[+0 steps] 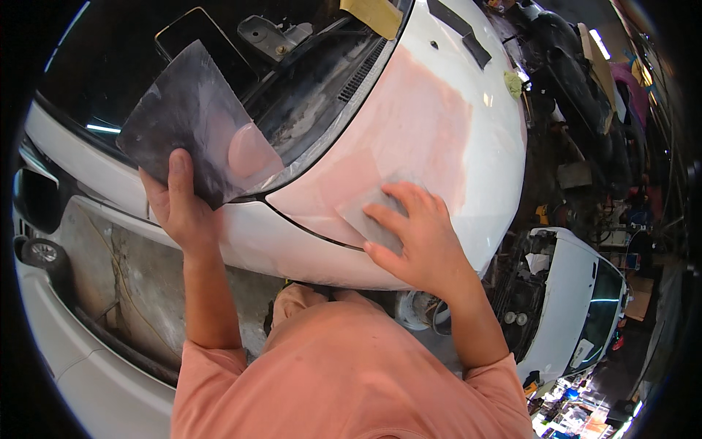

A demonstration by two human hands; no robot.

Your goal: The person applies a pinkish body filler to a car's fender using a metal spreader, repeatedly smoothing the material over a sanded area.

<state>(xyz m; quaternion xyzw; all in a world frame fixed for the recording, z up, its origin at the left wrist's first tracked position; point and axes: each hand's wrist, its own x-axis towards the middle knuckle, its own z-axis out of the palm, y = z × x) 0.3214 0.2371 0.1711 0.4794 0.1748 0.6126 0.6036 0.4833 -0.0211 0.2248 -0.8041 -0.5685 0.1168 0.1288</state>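
Note:
My left hand (pixel 179 205) grips a dark grey flat board (pixel 172 102) by its lower edge, thumb on top. A mound of pink body filler (pixel 251 150) sits near the board's right corner, and pale smears cover much of its face. With bent, spread fingers my right hand (pixel 424 238) presses a thin grey spreader (pixel 358 216) against a white car's hood (pixel 497 139). Around the spreader and farther up the hood lies a broad, thin pink filler layer (pixel 424 110). Its outer border looks uneven.
The windshield cowl (pixel 322 95) borders the hood. A yellowish block (pixel 373 14) and a green cloth (pixel 513 84) rest by the hood. Behind my right arm stands a white vehicle (pixel 570 293); a silver car (pixel 110 388) is at lower left. A pale bucket (pixel 412 309) is below the hood's edge.

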